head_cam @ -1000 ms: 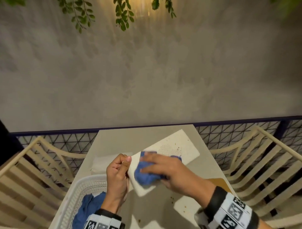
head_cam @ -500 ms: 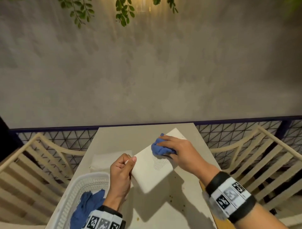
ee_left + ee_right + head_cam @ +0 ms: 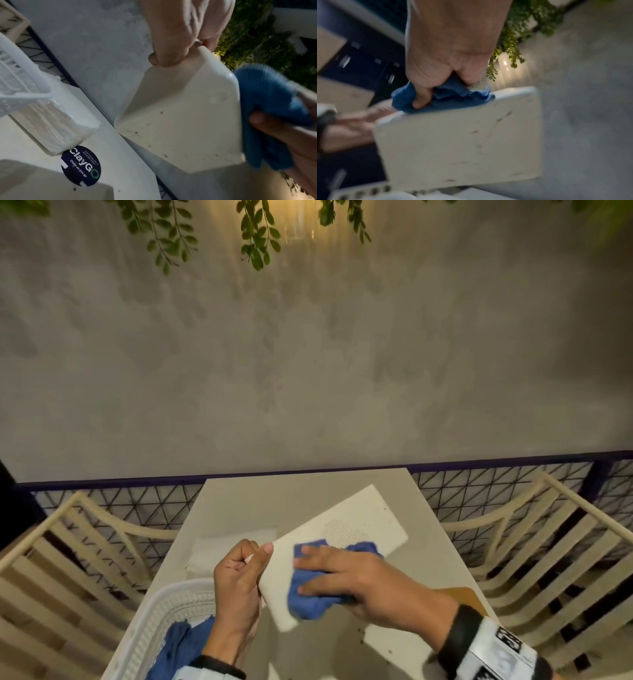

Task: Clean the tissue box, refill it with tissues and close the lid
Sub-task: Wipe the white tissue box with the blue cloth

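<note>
Wiping in progress: right hand [image 3: 356, 580] presses a bunched blue cloth [image 3: 310, 599] flat against the broad face of the white tissue box [image 3: 346, 537], fingers spread over the cloth, thumb curled into it in the right wrist view. Left hand [image 3: 239, 573] pinches the box's near corner, thumb on top, fingers curled behind; likely bracing it so the rubbing does not shove it away. Box held tilted, lifted above the tabletop [image 3: 274, 501], not resting flat. Box surface: off-white plastic, rounded corners, patch of small perforations, scattered brown specks on the side faces, so cleaning looks unfinished. Wrapped pack of tissues [image 3: 56, 125] lies on the tabletop beside a white basket [image 3: 164, 614], probably staged for the refill
</note>
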Tool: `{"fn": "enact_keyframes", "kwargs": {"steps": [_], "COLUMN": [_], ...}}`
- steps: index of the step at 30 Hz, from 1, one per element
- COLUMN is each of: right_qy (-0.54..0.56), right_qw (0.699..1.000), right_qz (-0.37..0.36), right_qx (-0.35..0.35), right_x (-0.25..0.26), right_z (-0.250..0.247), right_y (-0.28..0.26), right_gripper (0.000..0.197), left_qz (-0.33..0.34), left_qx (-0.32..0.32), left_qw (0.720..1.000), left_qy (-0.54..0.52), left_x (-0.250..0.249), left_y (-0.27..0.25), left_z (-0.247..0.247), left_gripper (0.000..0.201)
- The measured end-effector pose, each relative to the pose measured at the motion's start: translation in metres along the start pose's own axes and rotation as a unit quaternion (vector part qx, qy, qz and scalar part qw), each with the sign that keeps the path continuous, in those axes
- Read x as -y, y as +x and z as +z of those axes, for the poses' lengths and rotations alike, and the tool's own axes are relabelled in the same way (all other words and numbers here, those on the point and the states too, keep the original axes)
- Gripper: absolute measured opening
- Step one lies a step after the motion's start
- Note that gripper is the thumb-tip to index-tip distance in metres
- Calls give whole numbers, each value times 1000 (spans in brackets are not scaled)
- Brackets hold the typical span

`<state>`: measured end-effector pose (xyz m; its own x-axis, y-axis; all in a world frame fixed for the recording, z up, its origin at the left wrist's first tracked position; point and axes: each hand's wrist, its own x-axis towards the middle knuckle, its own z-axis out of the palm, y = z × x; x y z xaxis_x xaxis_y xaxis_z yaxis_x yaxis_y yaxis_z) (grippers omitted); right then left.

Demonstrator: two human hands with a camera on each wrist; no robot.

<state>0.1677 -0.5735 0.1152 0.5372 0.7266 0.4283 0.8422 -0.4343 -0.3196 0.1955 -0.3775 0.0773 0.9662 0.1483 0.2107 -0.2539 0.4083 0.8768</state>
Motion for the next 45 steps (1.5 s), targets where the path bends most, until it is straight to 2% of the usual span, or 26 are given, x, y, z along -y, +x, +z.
{"fn": "enact_keyframes", "kwargs": {"steps": [1, 4, 5, 7, 10, 11, 13, 15, 16, 18, 20, 21, 23, 25, 26, 28, 30, 31, 32, 33, 35, 36, 41, 43, 45], "right_qy": [-5, -34, -34, -29, -15, -16, -27, -34, -21, -1, -1, -2, -25, -75, -71, -20, -12, -13, -14, -23, -60, -74, -74, -84, -87], "right_qw": [1000, 981, 976, 985, 1000, 1000, 994, 979, 980, 995, 1000, 1000, 997, 978, 974, 988, 999, 1000, 999, 998, 989, 984, 975, 970, 970], "right_qz": [12, 133, 147, 110, -5, -1, 72, 132, 124, 65, -1, 1, 67, 145, 159, 92, 8, 9, 25, 48, 117, 140, 192, 205, 212], "right_qx": [-6, -135, -157, -127, 11, 5, -78, -150, -152, -81, 18, 31, -41, -126, -147, -120, -32, 11, 17, -11, -75, -80, 88, 98, 85], "right_x": [-9, -26, -22, -4, 3, -6, -24, -24, -16, 4, 8, 2, -19, -28, -22, 1, 10, 9, 2, -8, -22, -24, -23, -21, -20], "right_z": [-7, -26, -25, -10, 0, -6, -23, -29, -25, -7, -6, -13, -33, -44, -43, -27, -9, -11, -18, -27, -48, -58, -74, -76, -76], "right_y": [-10, -2, 12, 31, 3, -9, -13, 6, 18, 25, 2, -12, -28, -17, -3, 18, 9, -2, -11, -15, -9, -2, 18, 18, 18], "right_gripper": [44, 32, 33, 33, 38, 39, 36, 33, 34, 33, 31, 31, 32, 34, 33, 30, 33, 37, 42, 44, 38, 35, 25, 24, 25], "left_qz": [0, 2, 1, -1, 6, 6, 9, 9, 9, 12, 17, 17, 12, 9, 8, 3, -9, -13, -14, -13, -12, -9, -16, -26, -22], "left_qx": [7, 18, 12, -5, -2, 5, 20, 22, 10, -14, -23, -20, -7, 4, 7, 3, 2, 7, 14, 23, 37, 40, 43, 68, 114], "left_qw": [1000, 1000, 1000, 1000, 1000, 1000, 1000, 1000, 1000, 1000, 1000, 1000, 1000, 1000, 1000, 1000, 1000, 1000, 1000, 1000, 999, 999, 999, 996, 982], "left_qy": [6, 15, 7, -14, -6, -3, 10, 11, 7, -3, 3, 11, 22, 24, 20, 8, 7, 9, 9, 11, 13, 11, 14, 51, 152], "left_x": [-1, 3, 4, 4, -3, -4, -5, -4, -3, -3, -6, -8, -7, -6, -7, -6, -8, -10, -12, -14, -17, -18, -19, -16, -17], "left_y": [-2, -7, -7, -3, -1, -3, -6, -7, -6, -3, -4, -6, -11, -16, -16, -15, -15, -16, -18, -20, -23, -22, -15, -12, -6], "left_z": [-1, 4, 7, 9, 3, 2, 1, 6, 9, 11, 7, 5, 1, 4, 7, 11, 10, 8, 7, 7, 6, 5, -1, -6, -11], "left_gripper": [38, 39, 39, 39, 41, 40, 40, 40, 42, 49, 55, 56, 56, 49, 44, 43, 50, 51, 49, 46, 40, 39, 45, 43, 42]}}
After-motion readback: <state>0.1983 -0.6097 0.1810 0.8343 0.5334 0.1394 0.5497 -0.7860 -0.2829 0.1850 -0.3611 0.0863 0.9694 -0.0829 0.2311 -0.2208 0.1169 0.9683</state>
